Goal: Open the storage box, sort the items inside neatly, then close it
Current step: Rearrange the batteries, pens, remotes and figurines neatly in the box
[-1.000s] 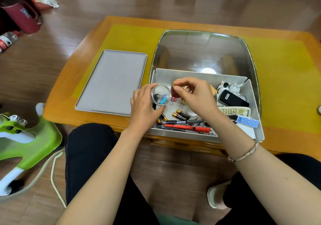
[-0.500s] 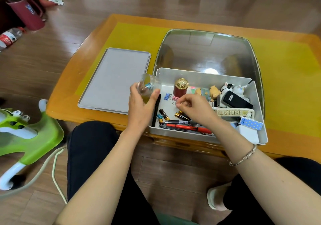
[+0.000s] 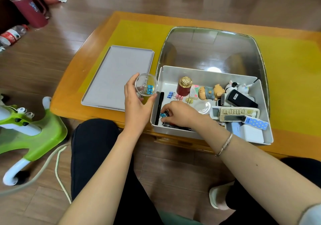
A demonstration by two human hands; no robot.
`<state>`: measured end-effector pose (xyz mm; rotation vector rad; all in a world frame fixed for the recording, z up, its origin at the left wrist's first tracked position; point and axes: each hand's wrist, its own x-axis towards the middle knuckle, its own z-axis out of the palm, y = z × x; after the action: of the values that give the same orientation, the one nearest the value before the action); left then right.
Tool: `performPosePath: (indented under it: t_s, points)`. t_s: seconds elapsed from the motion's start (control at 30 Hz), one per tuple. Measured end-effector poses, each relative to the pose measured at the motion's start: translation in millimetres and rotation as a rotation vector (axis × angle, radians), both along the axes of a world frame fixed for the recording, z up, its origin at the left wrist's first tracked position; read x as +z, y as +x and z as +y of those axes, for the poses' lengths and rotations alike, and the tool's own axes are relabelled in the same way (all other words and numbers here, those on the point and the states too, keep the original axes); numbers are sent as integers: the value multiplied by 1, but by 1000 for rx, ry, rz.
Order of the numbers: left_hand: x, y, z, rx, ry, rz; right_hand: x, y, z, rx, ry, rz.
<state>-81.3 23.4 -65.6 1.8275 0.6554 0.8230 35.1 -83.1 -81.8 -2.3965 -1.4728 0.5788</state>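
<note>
The open white storage box (image 3: 206,78) sits on the table (image 3: 111,24) at its near edge, in front of a shiny metal tray, its grey lid (image 3: 119,75) lying flat to the left. The right hand (image 3: 180,113) reaches into the box's near left corner, fingers pinching a blue binder clip (image 3: 163,115). The left hand (image 3: 137,106) grips a clear round jar (image 3: 146,86) just outside the box's left wall, blue clips inside
</note>
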Motion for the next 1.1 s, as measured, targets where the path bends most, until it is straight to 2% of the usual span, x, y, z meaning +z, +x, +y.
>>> performPosePath:
  t_s: [0.17,0.23,0.27,0.3,0.37,0.43,0.47,0.53,0.6,0.67,0.73,0.83,0.9,1.0,1.1]
  points:
    - [3,2,-7,-39,-32,9,2,7,3,-64,66,-88]
    - [3,3,-8,-39,-35,10,9,16,0,-182,149,-144]
    - [3,3,-8,-38,-37,9,16,21,-5,-246,203,-112]
    - [3,3,-7,-39,-38,8,23,26,-10,-293,247,-26]
    - [3,4,-7,-43,-40,9,39,34,-25,-329,251,283]
    - [2,6,-8,-41,-48,11,51,33,-40,-280,83,671]
    - [2,7,-9,-39,-50,12,53,31,-45,-245,-51,776]
    - [3,9,-12,-42,-47,7,51,24,-51,-173,-297,723]
    - [4,10,-14,-58,-47,1,47,18,-52,-166,-376,639]
    - [5,10,-16,-69,-45,4,44,16,-50,-231,-311,681]
    - [6,10,-16,-75,-44,6,45,15,-50,-322,-157,691]
    - [5,10,-15,-79,-51,5,50,23,-54,-389,48,436]
    - [4,11,-17,-76,-52,11,54,29,-58,-437,132,336]
    - [2,13,-19,-66,-42,25,60,34,-67,-511,207,297]
    - [0,16,-21,-72,-14,32,60,33,-74,-498,172,323]
